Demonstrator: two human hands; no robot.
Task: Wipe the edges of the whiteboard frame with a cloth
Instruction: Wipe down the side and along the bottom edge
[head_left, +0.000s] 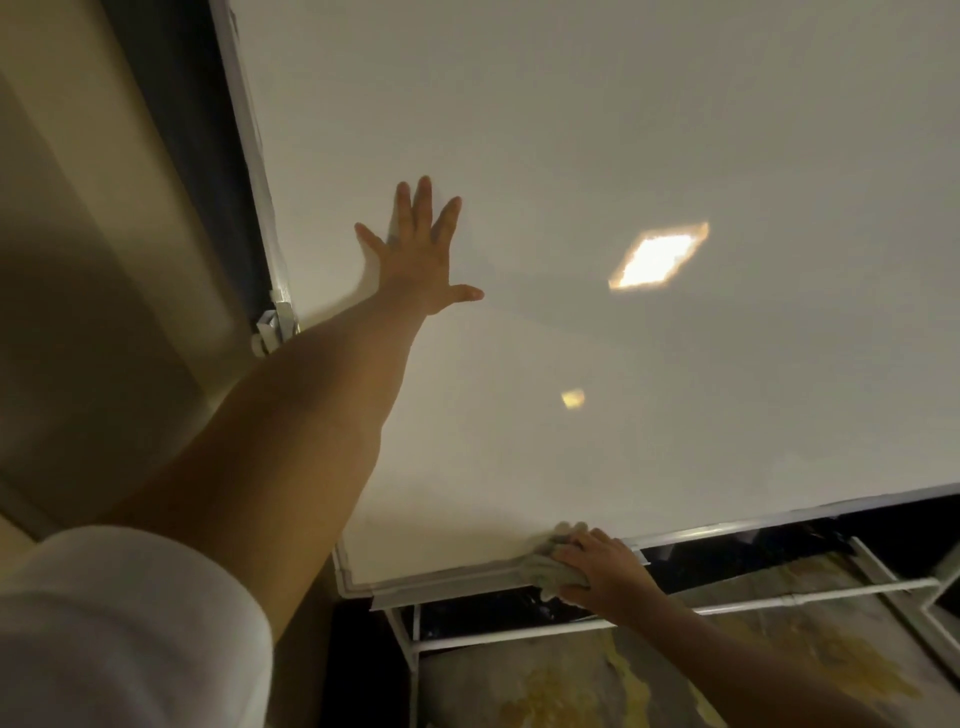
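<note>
Noted pale, soft, limp grey cloth (553, 569) at six o'clock on silver metal whiteboard frame edge (467, 574), bunched under right hand (602, 569), fingers pressing it; left hand (421, 254) splayed flat, empty, at eleven o'clock.

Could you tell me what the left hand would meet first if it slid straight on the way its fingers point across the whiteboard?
The left hand lies flat on the whiteboard, fingers pointing up the board. That way looks free: only bare white surface shows to the picture's top edge.
</note>
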